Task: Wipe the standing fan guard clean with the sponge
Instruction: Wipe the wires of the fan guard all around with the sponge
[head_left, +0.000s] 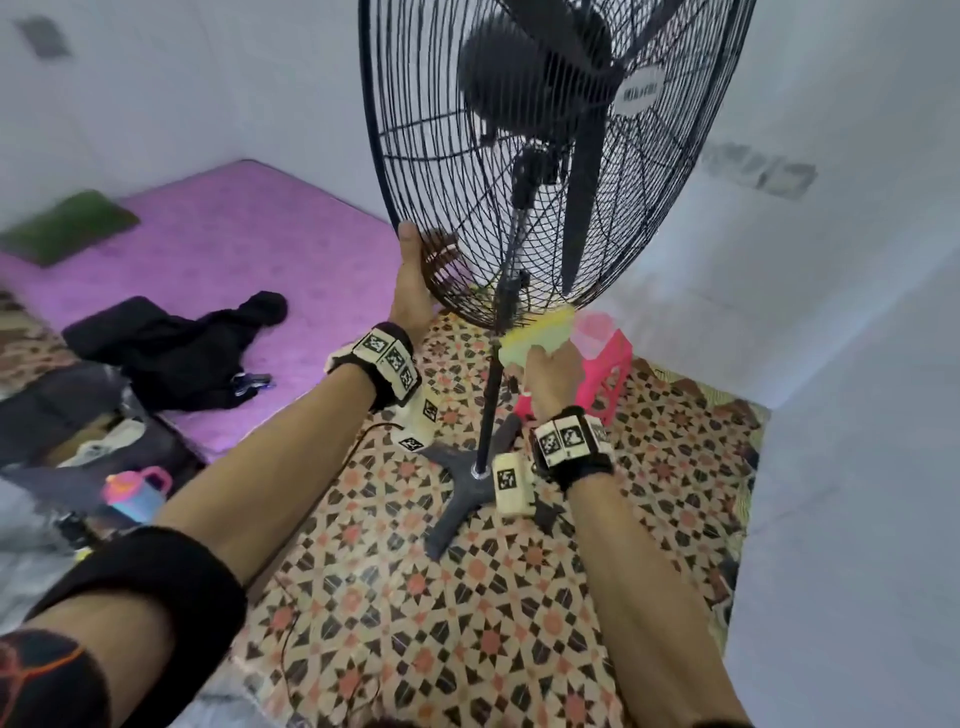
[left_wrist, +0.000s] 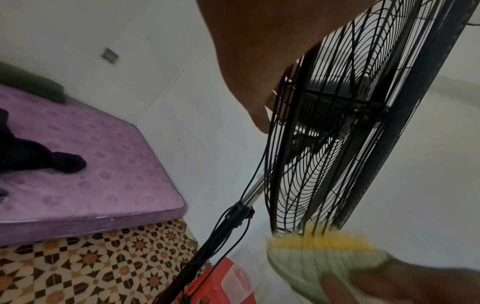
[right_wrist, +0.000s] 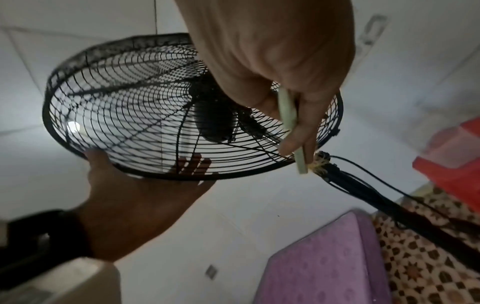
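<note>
The black wire fan guard (head_left: 519, 171) stands on its pole, filling the upper middle of the head view. My left hand (head_left: 413, 280) grips its lower left rim, thumb on the front and fingers behind the wires. My right hand (head_left: 550, 371) holds a yellow and green sponge (head_left: 540, 335) against the guard's bottom edge. In the left wrist view, the sponge (left_wrist: 319, 251) is blurred under the guard (left_wrist: 324, 154). The right wrist view shows the sponge (right_wrist: 288, 115) edge-on, pinched in my right hand (right_wrist: 293, 127), with my left hand (right_wrist: 135, 205) cupping the guard (right_wrist: 130, 102).
The fan pole (head_left: 493, 395) runs down to a cross base (head_left: 462, 483) on the patterned floor. A pink stool (head_left: 602, 374) with a plastic container stands behind the pole. A purple mattress (head_left: 234, 249) with dark clothing lies left. White walls close in behind and right.
</note>
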